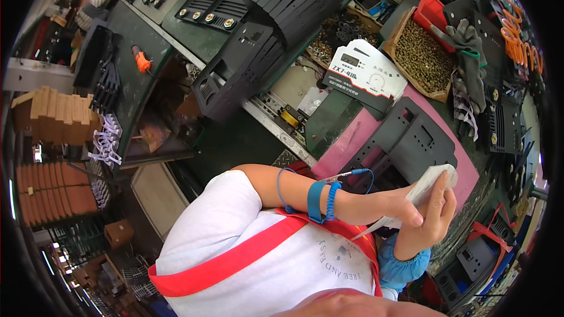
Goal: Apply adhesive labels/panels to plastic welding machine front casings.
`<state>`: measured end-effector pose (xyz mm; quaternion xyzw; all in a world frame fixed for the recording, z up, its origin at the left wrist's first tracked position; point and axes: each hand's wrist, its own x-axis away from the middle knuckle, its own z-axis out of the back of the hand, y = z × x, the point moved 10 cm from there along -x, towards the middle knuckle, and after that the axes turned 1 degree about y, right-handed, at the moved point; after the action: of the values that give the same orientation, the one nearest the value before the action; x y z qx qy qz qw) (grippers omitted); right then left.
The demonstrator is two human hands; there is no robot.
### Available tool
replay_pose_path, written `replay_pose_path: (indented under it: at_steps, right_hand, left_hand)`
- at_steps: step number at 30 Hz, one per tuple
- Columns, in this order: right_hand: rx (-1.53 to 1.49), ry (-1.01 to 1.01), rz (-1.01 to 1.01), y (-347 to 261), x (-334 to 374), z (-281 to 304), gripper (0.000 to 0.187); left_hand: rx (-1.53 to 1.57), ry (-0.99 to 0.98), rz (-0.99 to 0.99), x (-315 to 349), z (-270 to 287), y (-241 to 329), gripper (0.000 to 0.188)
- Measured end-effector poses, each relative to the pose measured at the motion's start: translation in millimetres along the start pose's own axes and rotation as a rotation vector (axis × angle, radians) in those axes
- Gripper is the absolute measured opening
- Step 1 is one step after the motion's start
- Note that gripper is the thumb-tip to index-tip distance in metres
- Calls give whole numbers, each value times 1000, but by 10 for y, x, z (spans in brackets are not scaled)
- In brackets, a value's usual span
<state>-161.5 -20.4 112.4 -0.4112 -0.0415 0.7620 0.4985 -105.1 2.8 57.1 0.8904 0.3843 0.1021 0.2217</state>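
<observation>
My left hand (395, 206), with a blue wrist strap (316, 202) on its wrist, pinches a thin white sheet (433, 179), its thumb toward me. On the other side, my right hand (432, 223) has its fingers closed on the same sheet, which is tilted and seen nearly edge-on. A blue sleeve cover (404, 263) surrounds the right forearm. Just beyond both hands lies a black metal panel (405, 141) with cut-outs, on a pink mat (464, 167). Farther off, a white and black printed label sheet (367, 70) rests at the mat's far edge.
A stack of black panels (288, 6) stands at the far left of the bench. Trays of small brass-coloured parts (420, 53) and dark parts (335, 38) lie beyond the mat. Grey gloves (467, 53), a red bin (432, 17) and an orange coiled hose (514, 35) are at the right.
</observation>
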Motion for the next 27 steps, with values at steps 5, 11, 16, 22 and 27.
replay_pose_path:
  at_steps: [5,11,16,22,27]
  right_hand:
    - [-276,62,-469,486,209,51,33]
    - [73,118,-139,178,-5,186,32]
    - [-34,207,-138,245,59,168,26]
    - [-638,379,-557,581,106,142,19]
    - [-19,318,-169,293,14,251,18]
  left_hand:
    - [-153,-157,-194,-37,-146,89,93]
    - [-107,-130,-250,-103,-166,114,100]
    - [-229,-116,-346,-139,-193,220,94]
    - [-559,-146,-342,-171,-133,92,98]
    - [-498,-113,-389,-201,-120,124,99]
